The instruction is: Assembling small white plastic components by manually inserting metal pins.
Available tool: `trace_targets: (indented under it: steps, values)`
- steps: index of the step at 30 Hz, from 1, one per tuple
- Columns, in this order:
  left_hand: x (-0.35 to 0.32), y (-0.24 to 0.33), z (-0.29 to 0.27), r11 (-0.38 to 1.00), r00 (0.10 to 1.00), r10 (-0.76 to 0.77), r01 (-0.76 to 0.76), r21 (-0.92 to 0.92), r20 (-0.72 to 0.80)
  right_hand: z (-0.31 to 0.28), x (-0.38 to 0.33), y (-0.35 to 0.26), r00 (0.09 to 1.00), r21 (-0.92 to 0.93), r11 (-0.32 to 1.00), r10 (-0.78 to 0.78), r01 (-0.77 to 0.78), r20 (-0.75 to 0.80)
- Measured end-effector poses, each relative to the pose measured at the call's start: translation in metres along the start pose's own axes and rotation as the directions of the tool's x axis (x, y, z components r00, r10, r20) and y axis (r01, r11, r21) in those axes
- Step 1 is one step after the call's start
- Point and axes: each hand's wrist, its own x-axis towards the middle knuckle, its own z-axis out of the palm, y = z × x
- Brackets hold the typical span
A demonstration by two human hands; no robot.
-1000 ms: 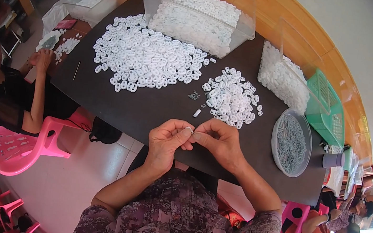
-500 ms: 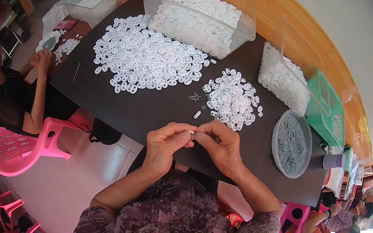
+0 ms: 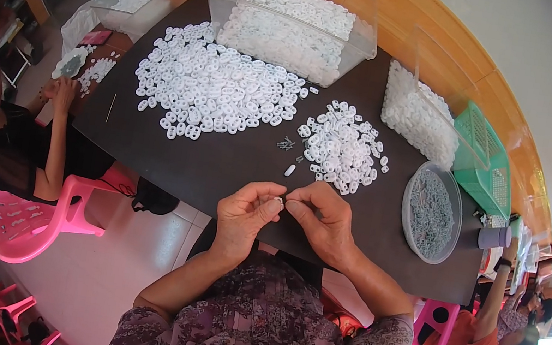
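My left hand (image 3: pixel 247 212) and my right hand (image 3: pixel 323 221) meet at the near edge of the dark table (image 3: pixel 213 160), fingertips pinched together on a small white plastic piece (image 3: pixel 279 201). Just beyond them lies one loose white piece (image 3: pixel 289 170) and a few small metal parts (image 3: pixel 286 144). A small pile of white rings (image 3: pixel 342 147) sits ahead to the right, and a large pile of white rings (image 3: pixel 214 85) spreads ahead to the left.
A clear tub of white pieces (image 3: pixel 292 18) stands at the back, another clear tub (image 3: pixel 419 114) and a green basket (image 3: pixel 485 157) at the right. A round clear dish of small grey parts (image 3: pixel 431 211) sits near right. Other people sit on pink chairs (image 3: pixel 26 221) at left and lower right.
My hands have stayed pinched together at the table's near edge, with only slight finger movement on the small piece.
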Motion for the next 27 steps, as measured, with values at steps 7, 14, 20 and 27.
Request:
trace_targets:
  steps: [7,14,20,27]
  values:
    - [-0.001,-0.003,-0.005,0.975,0.996,0.092,-0.091,0.203,0.004,-0.01,0.019,0.023,0.985,-0.134,0.991,-0.036,0.014,-0.166]
    - [0.002,-0.006,-0.007,0.988,0.995,0.101,-0.101,0.116,0.009,-0.009,0.07,0.047,0.908,-0.495,0.816,-0.403,0.299,-0.116]
    - [0.001,-0.006,-0.009,0.994,0.996,0.094,-0.093,0.061,-0.006,0.0,0.09,0.063,0.929,-0.672,0.677,-0.368,0.299,0.042]
    - [0.0,-0.008,-0.011,0.992,0.995,0.102,-0.103,0.077,0.013,0.004,0.096,0.067,0.928,-0.692,0.639,-0.35,0.337,0.129]
